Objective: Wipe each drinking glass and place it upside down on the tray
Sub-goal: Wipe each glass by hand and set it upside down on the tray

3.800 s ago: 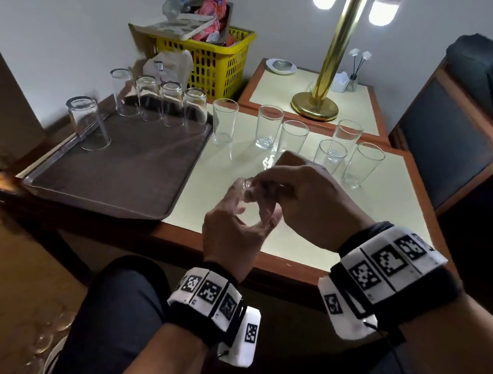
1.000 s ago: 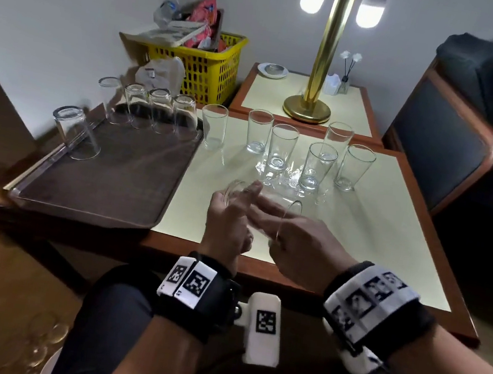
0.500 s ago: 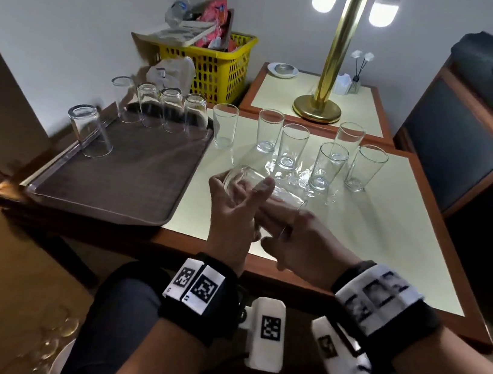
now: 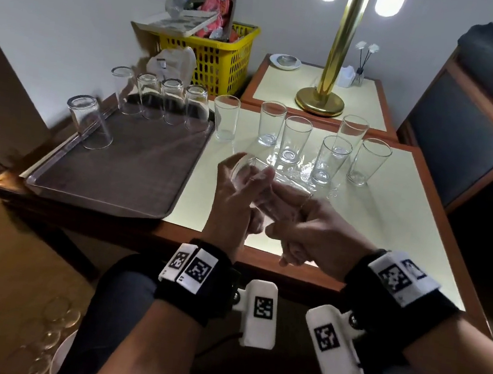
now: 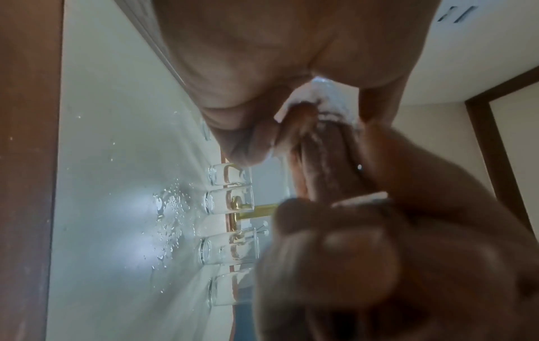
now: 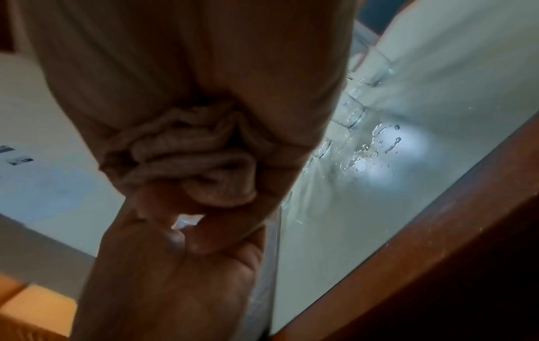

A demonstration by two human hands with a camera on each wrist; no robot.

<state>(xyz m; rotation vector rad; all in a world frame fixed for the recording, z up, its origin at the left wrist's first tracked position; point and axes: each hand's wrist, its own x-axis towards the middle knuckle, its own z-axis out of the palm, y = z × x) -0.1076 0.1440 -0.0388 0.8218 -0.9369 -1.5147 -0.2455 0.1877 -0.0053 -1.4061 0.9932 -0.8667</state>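
Observation:
A clear drinking glass (image 4: 273,187) lies on its side between my hands, above the table's near edge, base to the upper left. My left hand (image 4: 237,195) grips it round the base end. My right hand (image 4: 303,223) is at its mouth, fingers pushed inside with a pale cloth (image 6: 186,157) bunched in the palm; white cloth (image 5: 318,97) shows inside the glass. Several glasses (image 4: 168,103) stand upside down along the far and left edges of the brown tray (image 4: 106,180). Several upright glasses (image 4: 293,139) stand on the table behind my hands.
Water drops (image 4: 301,172) lie on the cream table (image 4: 391,226) around the upright glasses. A brass lamp (image 4: 321,99) stands on a side table behind, a yellow basket (image 4: 219,56) at the back left, a dark chair (image 4: 468,129) on the right.
The glass has turned from roughly upright to lying on its side, base toward the tray. My right hand's fingers have gone deeper into its mouth. Both hands stay together over the table's near edge.

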